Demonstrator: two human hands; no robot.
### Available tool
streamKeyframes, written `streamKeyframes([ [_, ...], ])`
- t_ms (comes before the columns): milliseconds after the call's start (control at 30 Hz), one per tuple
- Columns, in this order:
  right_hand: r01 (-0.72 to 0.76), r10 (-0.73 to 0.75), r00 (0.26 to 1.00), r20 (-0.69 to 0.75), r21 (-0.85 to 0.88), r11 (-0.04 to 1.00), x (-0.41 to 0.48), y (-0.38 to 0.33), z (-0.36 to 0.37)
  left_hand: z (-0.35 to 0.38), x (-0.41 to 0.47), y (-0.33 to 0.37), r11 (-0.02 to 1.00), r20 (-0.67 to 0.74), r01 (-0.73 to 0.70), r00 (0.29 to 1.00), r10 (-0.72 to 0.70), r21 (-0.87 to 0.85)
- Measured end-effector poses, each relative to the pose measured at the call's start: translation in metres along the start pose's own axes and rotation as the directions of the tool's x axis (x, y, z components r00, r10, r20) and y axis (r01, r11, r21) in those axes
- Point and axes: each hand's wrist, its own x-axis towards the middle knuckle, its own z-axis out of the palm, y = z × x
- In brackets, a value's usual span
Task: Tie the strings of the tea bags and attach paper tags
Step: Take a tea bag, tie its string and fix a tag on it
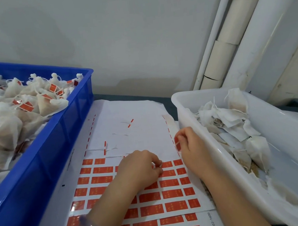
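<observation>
My left hand [141,166] is pinching the white sheet of red paper tags [142,128].
My right hand [191,145] is pinching one red tag [177,143] at the sheet's right edge.

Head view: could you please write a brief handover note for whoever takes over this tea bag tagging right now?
Left hand: fingers pinch a tag's corner on the sheet of red tags.
Right hand: fingers pinch a red tag at the sheet's right edge, beside the white tub.
Done: tagged tea bags are heaped in the blue crate.
Left: the untagged tea bags in the white tub show no tags and need tying and tagging. Many tags are on the sheet.
</observation>
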Motion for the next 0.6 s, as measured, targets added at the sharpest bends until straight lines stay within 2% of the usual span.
streamKeyframes([
  [67,0.022,-0.018,0.997,-0.081,0.042,0.999,-0.002,-0.008,-0.001,0.000,0.000,-0.001,1.000,0.002,0.001,1.000,-0.001,-0.011],
  [200,0.070,-0.065,0.996,-0.065,0.073,0.995,-0.010,-0.021,-0.002,-0.002,-0.004,0.000,0.999,-0.021,-0.011,1.000,0.010,-0.033],
  [300,0.081,-0.066,0.995,-0.075,0.210,0.974,-0.010,-0.036,0.000,-0.015,-0.007,-0.001,0.973,-0.100,-0.018,0.995,-0.005,-0.230],
  [367,0.030,-0.007,0.997,-0.074,0.316,0.948,-0.009,-0.048,0.004,-0.028,-0.009,-0.005,0.928,-0.152,-0.027,0.988,-0.032,-0.371],
  [500,-0.185,0.214,0.977,0.023,0.596,0.781,-0.010,-0.065,0.021,-0.042,-0.015,-0.014,0.847,-0.152,-0.029,0.986,-0.061,-0.531],
  [600,-0.327,0.353,0.928,0.118,0.713,0.620,-0.017,-0.068,0.040,-0.044,-0.022,-0.020,0.780,-0.156,-0.033,0.984,-0.083,-0.625],
])
